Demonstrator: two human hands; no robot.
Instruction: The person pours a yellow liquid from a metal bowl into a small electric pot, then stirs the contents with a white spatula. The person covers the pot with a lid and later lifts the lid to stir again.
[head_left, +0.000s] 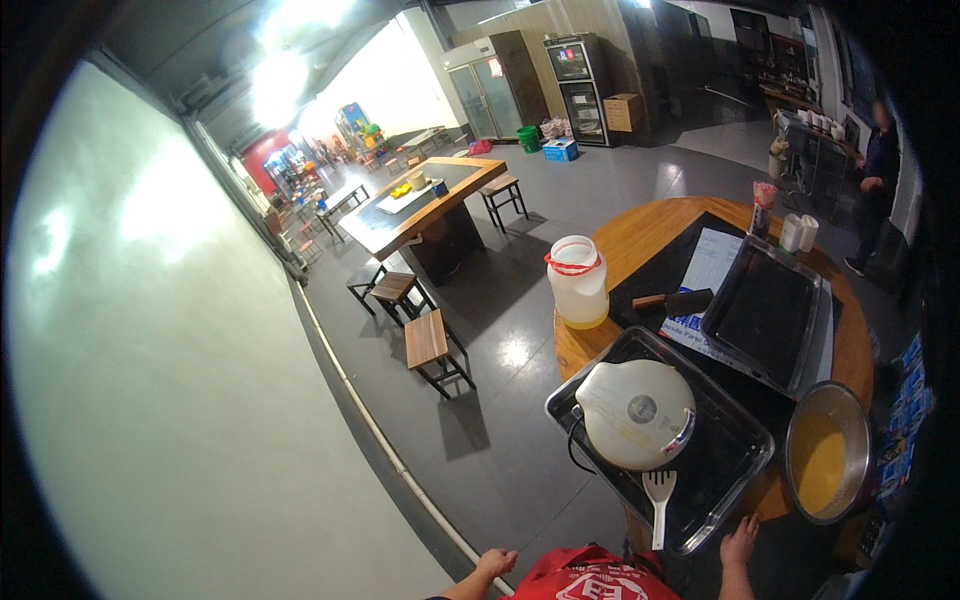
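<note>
My left hand (497, 561) hangs left of a red apron, over the floor, with nothing visible in it; its fingers look loosely curled. My right hand (741, 538) is beside the table edge, near the corner of a black tray (720, 480), empty with fingers apart. On that tray sits a closed white round electric griddle (637, 412), its cord at the left. A white slotted spatula (659, 502) lies at the griddle's front, its handle across the tray rim. To the right stands a metal bowl (829, 457) of yellow liquid.
Behind the tray are a plastic jar (578, 285) with a red handle, a dark-bladed scraper or cleaver (686, 301), and a second tray (765, 315) on printed sheets. Wooden stools (427, 340) and another table (480, 169) stand at the left. A person (877, 180) stands far right.
</note>
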